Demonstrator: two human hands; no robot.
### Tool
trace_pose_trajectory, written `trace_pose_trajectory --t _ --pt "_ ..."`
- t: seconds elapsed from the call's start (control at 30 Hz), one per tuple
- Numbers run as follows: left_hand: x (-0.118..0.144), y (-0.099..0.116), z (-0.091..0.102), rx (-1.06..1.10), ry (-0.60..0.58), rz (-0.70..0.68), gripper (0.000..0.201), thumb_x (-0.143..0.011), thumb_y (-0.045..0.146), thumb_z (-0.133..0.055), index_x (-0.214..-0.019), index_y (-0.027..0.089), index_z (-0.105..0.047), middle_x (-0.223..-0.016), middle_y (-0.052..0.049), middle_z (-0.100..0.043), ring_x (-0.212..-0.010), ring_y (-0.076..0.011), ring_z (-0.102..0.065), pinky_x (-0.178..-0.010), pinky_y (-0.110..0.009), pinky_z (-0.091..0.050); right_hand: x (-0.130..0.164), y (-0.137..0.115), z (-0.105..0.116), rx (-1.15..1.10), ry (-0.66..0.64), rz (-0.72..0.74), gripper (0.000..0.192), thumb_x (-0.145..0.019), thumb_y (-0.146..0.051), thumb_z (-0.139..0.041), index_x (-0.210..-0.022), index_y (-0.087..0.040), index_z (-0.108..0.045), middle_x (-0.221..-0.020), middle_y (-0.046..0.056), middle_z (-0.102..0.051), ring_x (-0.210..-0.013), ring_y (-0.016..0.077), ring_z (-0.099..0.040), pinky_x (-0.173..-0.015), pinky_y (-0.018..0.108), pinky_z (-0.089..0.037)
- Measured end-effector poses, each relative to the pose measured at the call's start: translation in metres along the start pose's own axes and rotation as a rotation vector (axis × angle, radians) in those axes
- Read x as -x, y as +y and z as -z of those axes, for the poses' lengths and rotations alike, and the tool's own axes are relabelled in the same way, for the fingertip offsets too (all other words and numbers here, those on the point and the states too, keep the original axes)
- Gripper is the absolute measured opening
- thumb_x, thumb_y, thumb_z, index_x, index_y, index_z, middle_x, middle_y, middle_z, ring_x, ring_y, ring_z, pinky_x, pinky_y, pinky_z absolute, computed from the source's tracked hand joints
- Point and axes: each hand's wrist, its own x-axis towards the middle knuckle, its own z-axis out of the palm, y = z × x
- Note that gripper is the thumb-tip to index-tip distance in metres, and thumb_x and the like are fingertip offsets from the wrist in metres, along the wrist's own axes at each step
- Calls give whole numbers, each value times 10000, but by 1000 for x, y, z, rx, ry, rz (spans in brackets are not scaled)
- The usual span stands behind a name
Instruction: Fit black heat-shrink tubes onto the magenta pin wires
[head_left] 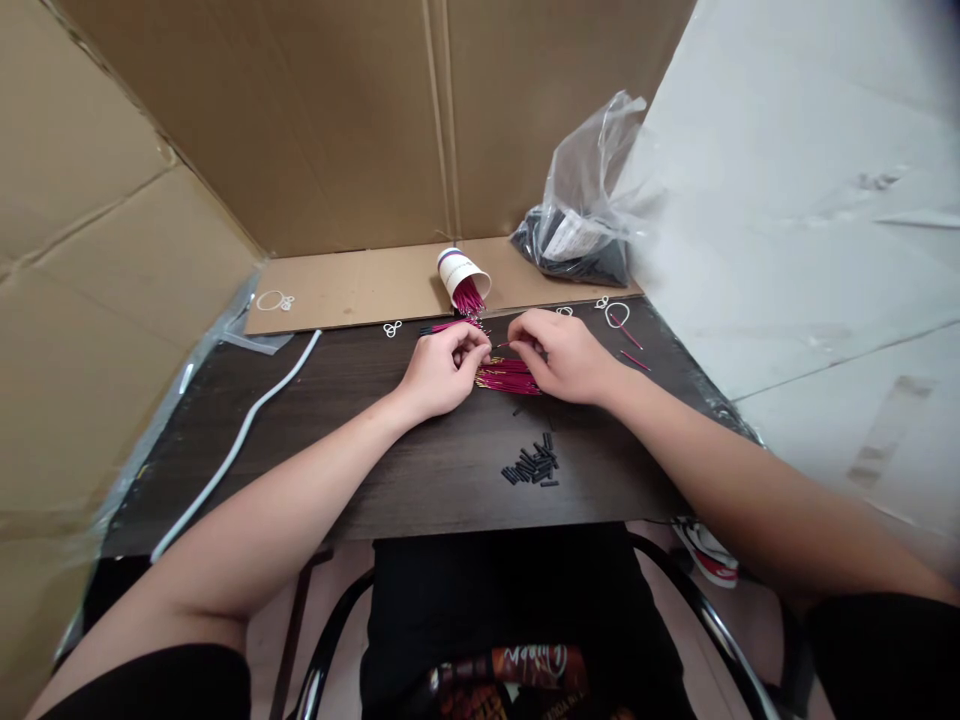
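black tubes sit closest. my left hand and right hand both pinch one red wire from the pile; guessing a tube needs sliding on next.

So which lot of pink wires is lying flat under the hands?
The wire bundle on the table between both hands; the other wires spill from the tipped paper cup behind.

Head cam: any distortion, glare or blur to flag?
Head view: wide-angle bend, table edge and forearms stretched toward the corners; soft even light, faint shadows; mild sheen on the plastic bag; fine red wires between left hand and right hand too small to resolve.
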Motion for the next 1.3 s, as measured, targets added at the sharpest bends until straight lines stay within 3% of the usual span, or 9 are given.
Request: trace_pose_trajectory --t 0.33,0.83,1.3 --pt "1 4 2 -76 20 -73 84 -1033 201 -668 -1005 181 -745 -882 -44 -797 -768 -166 -695 -757 -315 -546 -3 -5 1 -88 8 -87 97 -1046 -230 -565 -963 -201 -607 -839 44 -678 -723 183 -551 -738 351 -434" --pt "2 7 2 -126 26 -86 75 -1032 211 -679 -1007 185 -745 -893 -48 -789 -785 -171 -692 -802 -329 -572 -3 -6 0 -125 -33 -187 127 -1042 -263 -585 -949 -194 -638 -824 45 -702 -710 183 -570 -730 347 -426" --pt "2 6 2 -123 27 -105 84 -1037 234 -685 -1016 189 -753 -887 -47 -789 -774 -171 -693 -787 -328 -565 -3 -7 0 -141 -41 -190 146 -1051 -275 -582 -954 -192 -652 -860 63 -733 -745 194 -612 -746 355 -443"
